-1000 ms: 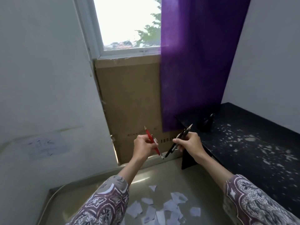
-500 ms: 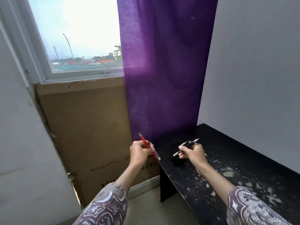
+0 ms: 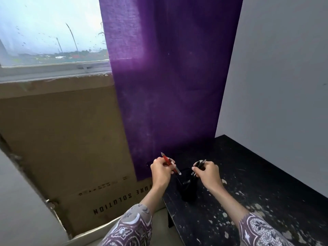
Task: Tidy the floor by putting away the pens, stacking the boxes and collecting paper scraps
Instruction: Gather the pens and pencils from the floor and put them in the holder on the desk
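My left hand point(image 3: 160, 172) grips a red pen point(image 3: 170, 163), its tip slanting down to the right over a black pen holder point(image 3: 187, 189). The holder stands on the near left corner of a black table point(image 3: 257, 192). My right hand point(image 3: 207, 173) holds two black pens point(image 3: 199, 165) just above the holder's right rim, their lower ends dipping toward its opening. Both hands sit close together on either side of the holder. The floor and its paper scraps are out of view.
A large cardboard sheet point(image 3: 67, 139) leans against the wall under the window. A purple curtain point(image 3: 168, 77) hangs behind the table's far edge. The tabletop is worn, with pale flaked patches. A strip of floor point(image 3: 159, 222) shows between table and cardboard.
The view has lifted from the floor to the table. Both hands have moved forward and closer together, from in front of the table to directly over the pen holder.
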Demonstrator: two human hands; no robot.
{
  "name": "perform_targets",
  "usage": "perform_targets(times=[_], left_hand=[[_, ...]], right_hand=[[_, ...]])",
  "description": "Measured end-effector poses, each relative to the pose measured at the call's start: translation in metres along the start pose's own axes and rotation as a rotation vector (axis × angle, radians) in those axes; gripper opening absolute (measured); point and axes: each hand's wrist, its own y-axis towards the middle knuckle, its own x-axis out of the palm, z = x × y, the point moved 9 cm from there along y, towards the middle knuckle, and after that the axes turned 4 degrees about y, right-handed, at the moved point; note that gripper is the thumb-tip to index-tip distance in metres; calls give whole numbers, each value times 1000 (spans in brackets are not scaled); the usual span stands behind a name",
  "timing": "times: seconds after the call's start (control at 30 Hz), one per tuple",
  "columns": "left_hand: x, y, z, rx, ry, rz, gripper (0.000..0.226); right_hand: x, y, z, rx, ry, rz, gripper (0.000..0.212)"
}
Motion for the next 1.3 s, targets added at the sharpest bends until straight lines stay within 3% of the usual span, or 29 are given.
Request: perform_targets(times=[0.3, 0.37, 0.53, 0.77, 0.97, 1.1, 1.3], left_hand=[[52, 26, -41, -22, 58, -88, 23], [61, 27, -51, -24, 115, -137, 21], [68, 22, -68, -48, 255, -237, 44], [53, 7, -68, -21, 350, -257, 61], [14, -15, -67, -32, 345, -225, 62], [-31, -36, -72, -42, 367, -171, 59], [-124, -84, -100, -123, 419, -116, 74]], right_hand=[[34, 28, 29, -57, -116, -122, 7], [38, 28, 32, -104, -188, -144, 21], [45, 25, 41, -125, -261, -218, 42], [47, 8, 22, -193, -365, -208, 48], [60, -18, -8, -250, -324, -159, 43], [82, -46, -27, -271, -263, -205, 41], [137, -110, -64, -308, -202, -321, 42]])
